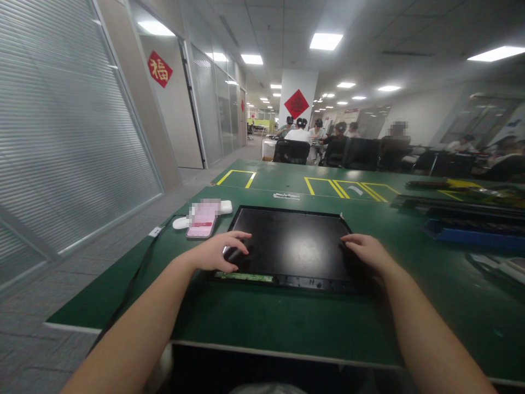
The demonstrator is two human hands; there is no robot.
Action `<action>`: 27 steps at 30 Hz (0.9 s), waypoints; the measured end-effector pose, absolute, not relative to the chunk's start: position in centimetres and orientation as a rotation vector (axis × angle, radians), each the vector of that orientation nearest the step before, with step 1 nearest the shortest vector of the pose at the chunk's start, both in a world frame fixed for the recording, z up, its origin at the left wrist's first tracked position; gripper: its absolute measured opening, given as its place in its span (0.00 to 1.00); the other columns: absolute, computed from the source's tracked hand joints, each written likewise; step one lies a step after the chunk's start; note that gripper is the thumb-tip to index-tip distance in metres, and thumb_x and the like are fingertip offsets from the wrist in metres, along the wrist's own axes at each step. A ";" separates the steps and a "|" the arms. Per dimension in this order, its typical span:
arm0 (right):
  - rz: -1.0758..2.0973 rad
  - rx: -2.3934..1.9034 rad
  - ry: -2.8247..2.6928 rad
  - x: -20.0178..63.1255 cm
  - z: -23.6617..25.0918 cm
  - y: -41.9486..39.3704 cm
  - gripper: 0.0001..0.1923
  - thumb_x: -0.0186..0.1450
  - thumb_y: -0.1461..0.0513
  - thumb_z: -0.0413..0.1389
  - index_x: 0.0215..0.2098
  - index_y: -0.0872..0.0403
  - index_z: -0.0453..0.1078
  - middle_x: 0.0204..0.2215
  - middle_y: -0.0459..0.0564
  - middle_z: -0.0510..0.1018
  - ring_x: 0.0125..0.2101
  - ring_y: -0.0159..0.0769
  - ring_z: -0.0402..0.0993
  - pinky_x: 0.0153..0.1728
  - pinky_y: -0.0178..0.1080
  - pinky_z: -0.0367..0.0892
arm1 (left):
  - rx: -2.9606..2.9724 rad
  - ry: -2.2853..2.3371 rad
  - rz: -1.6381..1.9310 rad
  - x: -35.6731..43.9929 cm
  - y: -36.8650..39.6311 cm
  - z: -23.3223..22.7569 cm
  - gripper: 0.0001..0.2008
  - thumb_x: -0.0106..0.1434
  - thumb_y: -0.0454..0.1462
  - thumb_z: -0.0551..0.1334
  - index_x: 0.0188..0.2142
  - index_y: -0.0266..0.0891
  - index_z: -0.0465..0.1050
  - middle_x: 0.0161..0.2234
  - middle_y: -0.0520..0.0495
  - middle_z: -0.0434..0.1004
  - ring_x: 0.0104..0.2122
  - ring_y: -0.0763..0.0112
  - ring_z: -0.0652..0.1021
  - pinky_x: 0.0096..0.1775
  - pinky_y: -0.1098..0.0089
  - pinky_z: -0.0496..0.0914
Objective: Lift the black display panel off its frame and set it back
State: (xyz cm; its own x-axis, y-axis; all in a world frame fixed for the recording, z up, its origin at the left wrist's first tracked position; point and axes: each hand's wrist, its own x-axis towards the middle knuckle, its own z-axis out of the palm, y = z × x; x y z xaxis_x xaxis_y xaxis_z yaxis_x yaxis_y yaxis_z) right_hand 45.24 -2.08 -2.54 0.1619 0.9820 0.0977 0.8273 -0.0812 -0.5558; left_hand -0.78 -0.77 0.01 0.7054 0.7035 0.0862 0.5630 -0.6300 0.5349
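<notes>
Where fingers [241, 236] rest: black panel [293, 243].

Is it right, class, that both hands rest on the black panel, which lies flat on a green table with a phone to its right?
Not quite. The head view shows the phone to the left of the panel, beside the left hand. The rest holds: the right hand also rests on the panel, which lies flat on the green table.
</notes>
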 end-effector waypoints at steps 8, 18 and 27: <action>0.354 -1.971 -1.677 45.2 -2.4 -2.0 0.15 0.59 0.61 0.54 0.41 0.52 0.79 0.42 0.49 0.82 0.44 0.39 0.76 0.47 0.36 0.66 | 2.409 1.286 0.486 -1.0 0.2 -1.2 0.25 0.59 0.49 0.62 0.53 0.40 0.73 0.64 0.36 0.60 0.61 0.50 0.66 0.60 0.55 0.61; 0.352 -2.209 -1.462 47.3 -3.6 -1.1 0.18 0.58 0.61 0.54 0.44 0.54 0.79 0.39 0.54 0.82 0.38 0.42 0.77 0.36 0.38 0.68 | 2.462 1.681 0.459 -1.4 2.2 -3.4 0.23 0.63 0.39 0.52 0.52 0.31 0.74 0.59 0.32 0.67 0.61 0.48 0.66 0.60 0.52 0.61; 0.497 -2.242 -1.432 47.4 -4.4 -0.7 0.20 0.55 0.65 0.54 0.44 0.56 0.79 0.40 0.56 0.82 0.39 0.43 0.78 0.39 0.37 0.69 | 2.420 1.723 0.467 -0.5 2.2 -3.4 0.25 0.59 0.30 0.49 0.52 0.30 0.75 0.59 0.34 0.70 0.59 0.55 0.70 0.61 0.60 0.61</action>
